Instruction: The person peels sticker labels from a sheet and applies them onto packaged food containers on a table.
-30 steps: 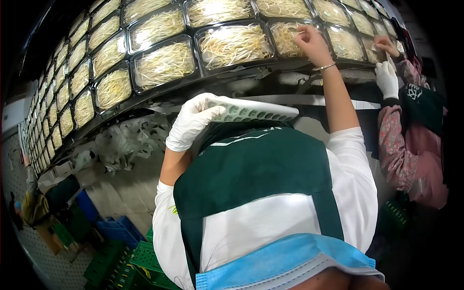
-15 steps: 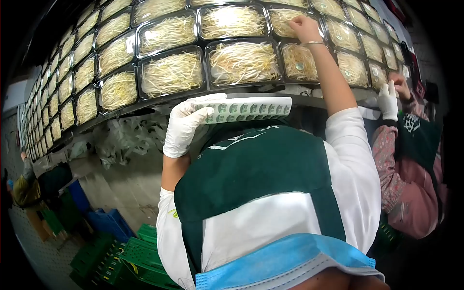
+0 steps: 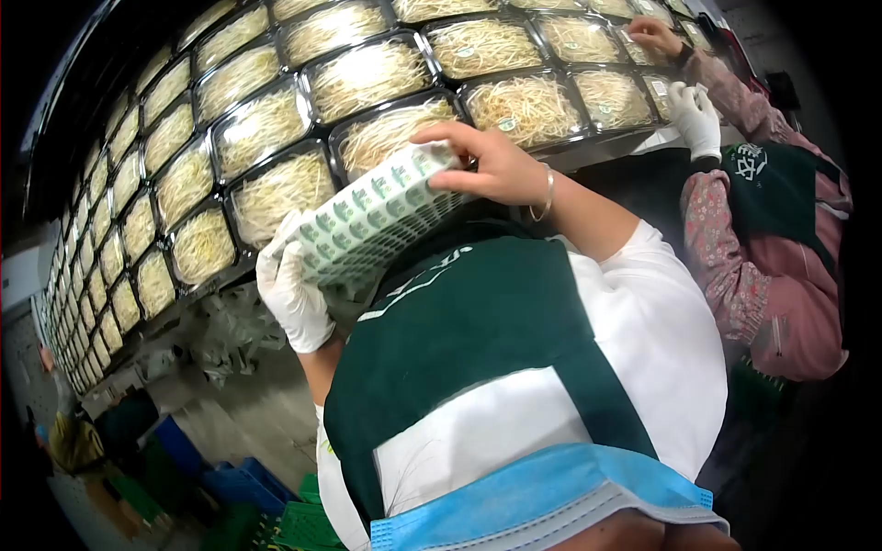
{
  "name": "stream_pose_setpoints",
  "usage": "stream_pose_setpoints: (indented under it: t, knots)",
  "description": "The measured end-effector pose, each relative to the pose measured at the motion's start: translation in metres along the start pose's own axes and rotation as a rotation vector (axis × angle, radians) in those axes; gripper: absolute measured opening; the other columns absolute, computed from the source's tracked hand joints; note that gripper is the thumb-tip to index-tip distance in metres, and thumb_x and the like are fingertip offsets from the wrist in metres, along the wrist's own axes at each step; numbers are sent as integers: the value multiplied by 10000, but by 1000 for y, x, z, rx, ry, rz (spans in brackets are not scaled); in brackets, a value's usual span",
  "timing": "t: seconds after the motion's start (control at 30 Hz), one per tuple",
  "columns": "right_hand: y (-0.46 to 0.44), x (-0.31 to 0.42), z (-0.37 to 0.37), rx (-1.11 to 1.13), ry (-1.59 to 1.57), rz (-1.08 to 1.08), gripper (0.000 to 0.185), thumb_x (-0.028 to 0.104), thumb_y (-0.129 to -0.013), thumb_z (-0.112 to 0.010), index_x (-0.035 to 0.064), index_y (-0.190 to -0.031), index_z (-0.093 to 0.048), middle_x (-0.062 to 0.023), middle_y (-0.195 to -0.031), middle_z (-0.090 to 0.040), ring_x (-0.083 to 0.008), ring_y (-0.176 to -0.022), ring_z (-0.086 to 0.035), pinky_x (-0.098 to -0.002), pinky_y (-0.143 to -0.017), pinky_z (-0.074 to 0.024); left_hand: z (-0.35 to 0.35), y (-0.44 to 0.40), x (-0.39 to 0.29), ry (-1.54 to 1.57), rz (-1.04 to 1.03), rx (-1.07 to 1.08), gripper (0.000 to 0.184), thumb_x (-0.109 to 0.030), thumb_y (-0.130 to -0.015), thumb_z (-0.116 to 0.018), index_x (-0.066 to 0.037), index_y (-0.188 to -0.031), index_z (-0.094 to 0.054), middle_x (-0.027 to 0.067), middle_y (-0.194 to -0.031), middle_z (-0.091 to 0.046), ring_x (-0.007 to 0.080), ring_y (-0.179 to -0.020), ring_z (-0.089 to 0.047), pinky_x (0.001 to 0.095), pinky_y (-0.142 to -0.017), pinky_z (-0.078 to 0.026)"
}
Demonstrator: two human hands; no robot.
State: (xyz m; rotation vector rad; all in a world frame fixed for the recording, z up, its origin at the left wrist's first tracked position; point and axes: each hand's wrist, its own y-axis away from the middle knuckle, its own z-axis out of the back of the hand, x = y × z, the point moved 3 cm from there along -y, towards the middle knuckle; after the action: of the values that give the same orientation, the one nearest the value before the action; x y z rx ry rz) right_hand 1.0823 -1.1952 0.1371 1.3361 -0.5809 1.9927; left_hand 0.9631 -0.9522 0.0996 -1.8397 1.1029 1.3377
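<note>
Between my two hands is a sheet of green-and-white round stickers (image 3: 367, 216), tilted up to the right. My gloved left hand (image 3: 296, 289) grips its lower left end. At the upper right end, my bare right hand (image 3: 491, 167), with a bracelet at the wrist, pinches the sheet's corner between thumb and fingers. Just behind the sheet are clear-lidded black trays of bean sprouts (image 3: 283, 195). One tray (image 3: 524, 110) to the right of the sheet bears a small round green sticker.
Rows of sprout trays cover the table. At the right a co-worker's gloved hand (image 3: 696, 119) and bare hand (image 3: 654, 39) are over the trays. Another person (image 3: 73, 441) stands far left. Blue crates (image 3: 243, 485) and green crates (image 3: 308, 525) lie below left.
My right hand has come back from the trays to the sheet's right end. The sheet now tilts and shows more of its sticker rows. My view has shifted along the table.
</note>
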Motion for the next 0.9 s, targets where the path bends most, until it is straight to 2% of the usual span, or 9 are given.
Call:
stream_pose_setpoints:
  t: [0.03,0.1,0.17,0.27,0.47,0.6,0.77,0.83,0.9]
  knots:
    - [-3,4,-8,-51,-15,37,346,140,-789,-597,66,-1114,-502,-48,-930,-562,-97,-788,-543,-228,-665,-453,1,3,-2,-21,-6,-42,231,-44,-811,-497,65,-1013,-520,172,-1061,-557,226,-960,-543,325,-872,-401]
    - [-8,3,-15,-58,-167,-123,348,80,-775,-601,33,-1103,-495,-65,-1016,-535,-106,-791,-570,-174,-594,-468,1,7,-12,43,18,-72,198,-25,-801,-523,61,-976,-558,163,-1025,-581,195,-934,-549,305,-866,-399]
    - [-8,4,-21,-136,-323,53,364,87,-774,-600,17,-1111,-480,-78,-932,-582,-121,-709,-602,-208,-558,-491,4,9,-18,103,-5,-42,200,-39,-784,-540,46,-964,-564,141,-1005,-591,187,-907,-556,293,-848,-403]
    - [-1,20,-27,-143,-458,-73,375,51,-778,-596,-33,-1107,-435,-120,-912,-591,-119,-715,-606,-199,-559,-491,-14,21,-31,228,48,36,286,65,-689,-604,27,-969,-565,133,-1044,-582,168,-944,-556,276,-830,-438]
    - [2,28,-45,-154,-377,-37,135,71,-775,-617,-12,-856,-549,-26,-710,-590,-36,-611,-536,-156,-485,-404,32,35,-36,75,-50,38,231,45,-693,-646,19,-918,-600,102,-898,-636,128,-795,-587,244,-738,-457]
    - [-1,31,-69,-119,-426,-50,151,132,-788,-618,13,-725,-549,22,-643,-534,-19,-519,-431,-176,-456,-340,61,46,-39,89,-124,-64,160,-34,-701,-681,1,-849,-634,90,-853,-648,91,-694,-564,197,-647,-423]
    - [-11,33,-83,-48,-603,-132,208,202,-777,-635,1,-803,-591,11,-593,-527,-27,-483,-418,-187,-442,-334,64,45,-50,84,-62,-2,123,-75,-729,-670,-1,-823,-640,58,-793,-640,76,-688,-552,192,-644,-416]
    - [-24,39,-67,-1,341,2,330,272,-729,-677,17,-919,-589,-19,-615,-542,-71,-512,-475,-210,-480,-389,74,52,-46,103,-17,-11,134,-86,-740,-662,12,-825,-630,58,-799,-632,81,-701,-553,205,-658,-425]
    - [-29,75,-72,-116,693,626,530,336,-679,-692,65,-1096,-509,-78,-882,-555,-211,-845,-532,-311,-712,-451,80,52,-46,28,114,-85,117,-56,-746,-643,27,-826,-619,79,-841,-632,94,-731,-559,220,-673,-435]
